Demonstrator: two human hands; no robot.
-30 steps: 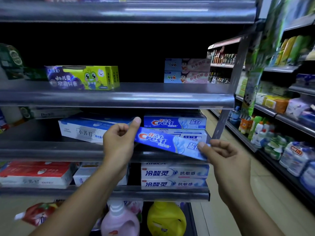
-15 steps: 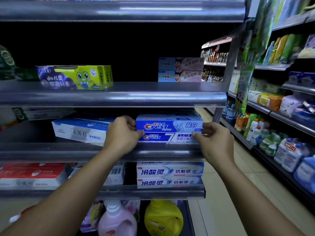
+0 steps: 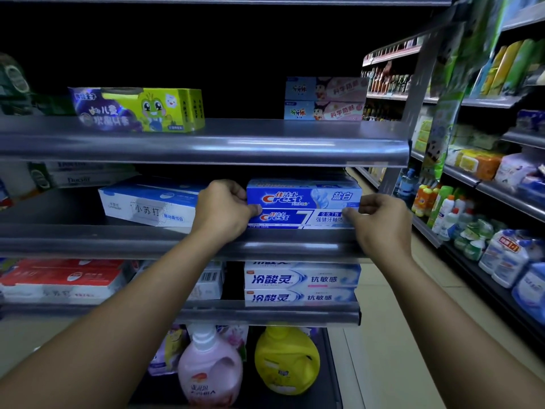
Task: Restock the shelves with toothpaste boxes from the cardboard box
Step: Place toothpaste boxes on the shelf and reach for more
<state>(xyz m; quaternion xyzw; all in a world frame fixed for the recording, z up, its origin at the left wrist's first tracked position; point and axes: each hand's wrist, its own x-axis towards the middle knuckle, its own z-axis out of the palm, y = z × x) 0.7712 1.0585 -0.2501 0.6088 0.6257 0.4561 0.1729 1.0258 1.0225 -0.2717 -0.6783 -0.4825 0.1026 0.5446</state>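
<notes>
A blue Crest toothpaste box lies flat on top of a second Crest box at the right end of the middle shelf. My left hand grips the left ends of the stacked boxes, fingers curled over the upper one. My right hand holds the right ends, thumb on the lower box's front. The cardboard box is out of view.
A white and blue box lies left of my left hand. The top shelf carries a green children's toothpaste box and pink boxes. Blue-white boxes and red boxes sit below. Detergent bottles stand at the bottom.
The Crest box, held tilted in front of the shelf a second ago, now lies level on the stack. Both hands have closed in on the stack's two ends.
</notes>
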